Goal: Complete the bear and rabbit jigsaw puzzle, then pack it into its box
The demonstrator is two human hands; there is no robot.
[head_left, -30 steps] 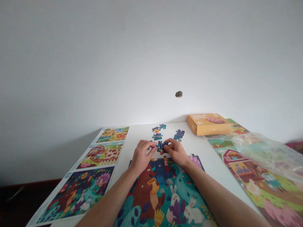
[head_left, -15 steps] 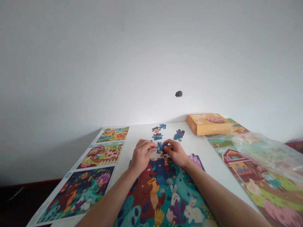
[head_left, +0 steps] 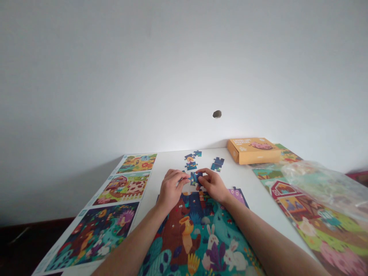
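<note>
A dark blue jigsaw puzzle piece (head_left: 194, 178) is held up between my hands, just beyond the top edge of the partly joined jigsaw puzzle (head_left: 198, 230). My left hand (head_left: 173, 188) pinches the piece's left tab between thumb and fingertips. From the other side, my right hand (head_left: 214, 185) grips it with the thumb across its face. Rabbits, a bear and plants show on the joined puzzle beneath my forearms. Farther back lie loose puzzle pieces (head_left: 191, 165), and to their right two more blue pieces (head_left: 217, 164). Another piece behind my left fingers is mostly hidden.
Picture sheets (head_left: 123, 188) run down the table's left side. At the back right an orange puzzle box (head_left: 255, 151) stands near the wall. Clear plastic wrap (head_left: 322, 188) lies over a farm poster (head_left: 324, 218) on the right. The white wall (head_left: 172, 76) has a hole.
My right fingers have shifted slightly on the piece, and more of its face shows. My left hand has hardly moved.
</note>
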